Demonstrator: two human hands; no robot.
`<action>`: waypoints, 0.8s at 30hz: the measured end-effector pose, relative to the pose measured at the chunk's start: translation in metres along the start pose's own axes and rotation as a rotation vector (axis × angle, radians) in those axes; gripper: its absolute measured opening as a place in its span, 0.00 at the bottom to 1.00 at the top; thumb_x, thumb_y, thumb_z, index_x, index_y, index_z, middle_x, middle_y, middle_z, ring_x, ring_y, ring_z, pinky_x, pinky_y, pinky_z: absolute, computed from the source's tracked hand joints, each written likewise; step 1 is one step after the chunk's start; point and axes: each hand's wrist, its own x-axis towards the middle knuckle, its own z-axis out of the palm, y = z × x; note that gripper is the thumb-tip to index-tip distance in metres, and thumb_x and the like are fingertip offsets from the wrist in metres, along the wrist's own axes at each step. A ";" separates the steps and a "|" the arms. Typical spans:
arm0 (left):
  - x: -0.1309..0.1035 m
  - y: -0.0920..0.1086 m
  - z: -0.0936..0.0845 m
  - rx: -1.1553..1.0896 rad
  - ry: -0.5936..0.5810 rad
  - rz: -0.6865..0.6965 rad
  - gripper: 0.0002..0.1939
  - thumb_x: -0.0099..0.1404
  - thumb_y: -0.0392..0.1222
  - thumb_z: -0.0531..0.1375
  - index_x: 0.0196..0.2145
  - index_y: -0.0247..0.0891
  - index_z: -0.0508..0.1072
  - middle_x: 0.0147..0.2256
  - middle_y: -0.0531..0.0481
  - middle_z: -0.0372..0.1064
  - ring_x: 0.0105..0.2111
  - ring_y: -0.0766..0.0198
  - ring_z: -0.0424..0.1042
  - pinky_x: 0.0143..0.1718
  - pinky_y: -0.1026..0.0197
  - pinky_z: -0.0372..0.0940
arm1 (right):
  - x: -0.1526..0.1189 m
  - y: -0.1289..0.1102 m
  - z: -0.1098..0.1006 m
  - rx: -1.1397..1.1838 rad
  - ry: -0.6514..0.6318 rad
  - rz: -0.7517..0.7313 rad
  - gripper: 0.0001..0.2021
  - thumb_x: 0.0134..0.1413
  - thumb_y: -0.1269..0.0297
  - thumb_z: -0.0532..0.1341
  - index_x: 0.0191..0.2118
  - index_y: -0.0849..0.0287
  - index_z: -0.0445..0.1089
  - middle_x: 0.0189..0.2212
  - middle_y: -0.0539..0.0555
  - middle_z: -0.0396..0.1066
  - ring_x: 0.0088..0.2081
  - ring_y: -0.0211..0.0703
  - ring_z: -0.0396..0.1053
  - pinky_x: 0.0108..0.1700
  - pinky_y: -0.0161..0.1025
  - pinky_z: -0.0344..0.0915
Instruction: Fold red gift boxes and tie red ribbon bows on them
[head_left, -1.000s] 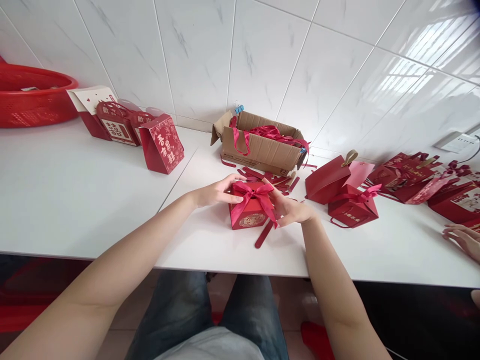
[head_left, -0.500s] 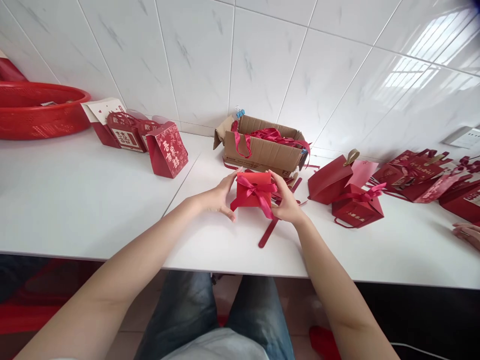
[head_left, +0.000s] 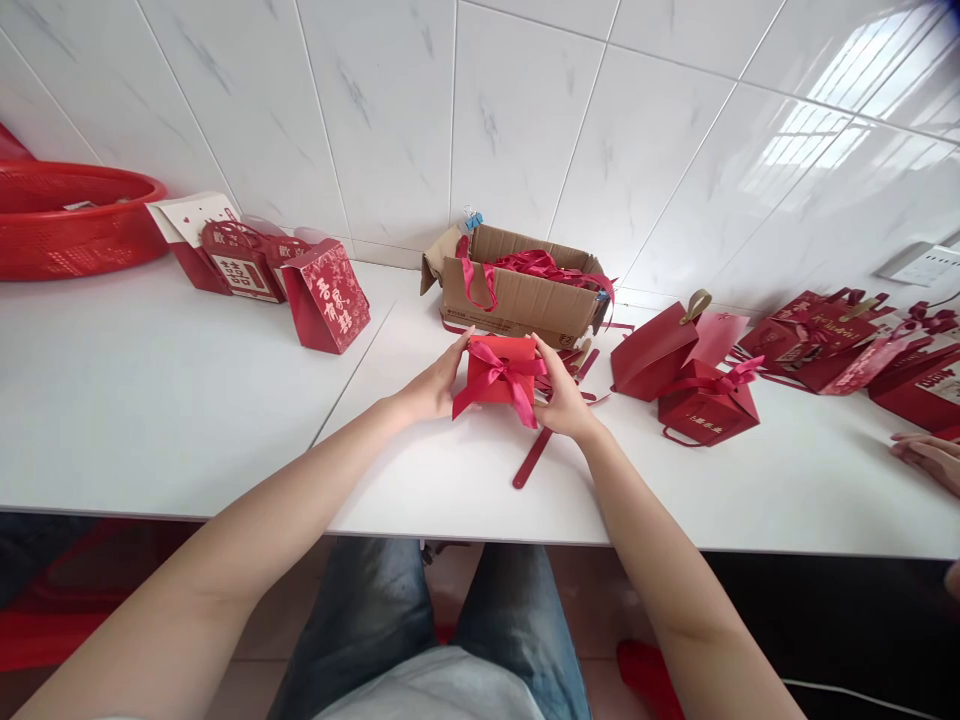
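Note:
A small red gift box (head_left: 501,352) with a pink-red ribbon bow (head_left: 499,370) on its front is between my hands above the white table. My left hand (head_left: 437,382) grips its left side, fingers along the edge. On the right side my right hand (head_left: 561,395) holds it, thumb near the lower corner. Both ribbon tails hang down over the front of the box. Beneath and behind it lie flat dark red strips (head_left: 534,460), partly hidden by the box and my right hand.
Behind stands a cardboard box (head_left: 517,300) filled with red ribbons. Finished-looking red gift boxes (head_left: 709,405) stand to the right, more (head_left: 328,295) to the left. A red plastic basket (head_left: 75,240) sits far left. Another person's hand (head_left: 930,460) rests at the right edge.
My left hand has closed in on the box's left side. The ribbon tails now spread to both sides, the left one swung outward. The view has shifted slightly.

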 end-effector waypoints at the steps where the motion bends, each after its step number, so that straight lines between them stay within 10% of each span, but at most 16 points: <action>1: 0.000 -0.001 0.000 -0.003 0.016 0.019 0.49 0.49 0.48 0.69 0.63 0.46 0.49 0.64 0.39 0.50 0.62 0.49 0.57 0.60 0.43 0.56 | 0.000 0.001 0.001 -0.017 -0.004 0.005 0.47 0.47 0.64 0.65 0.68 0.50 0.37 0.67 0.61 0.45 0.66 0.56 0.50 0.62 0.55 0.58; 9: 0.005 -0.011 0.003 0.027 0.208 0.054 0.53 0.46 0.46 0.72 0.60 0.49 0.42 0.60 0.35 0.52 0.59 0.42 0.60 0.53 0.35 0.62 | 0.000 0.015 0.006 -0.364 0.064 0.060 0.54 0.46 0.55 0.67 0.69 0.48 0.27 0.69 0.57 0.37 0.69 0.60 0.33 0.66 0.62 0.41; 24: 0.002 0.002 0.008 0.104 0.292 0.023 0.54 0.44 0.46 0.72 0.61 0.48 0.44 0.60 0.38 0.54 0.56 0.46 0.63 0.54 0.40 0.62 | 0.004 0.028 0.026 -0.394 0.186 0.109 0.43 0.48 0.52 0.64 0.66 0.49 0.44 0.63 0.59 0.54 0.63 0.60 0.50 0.60 0.62 0.52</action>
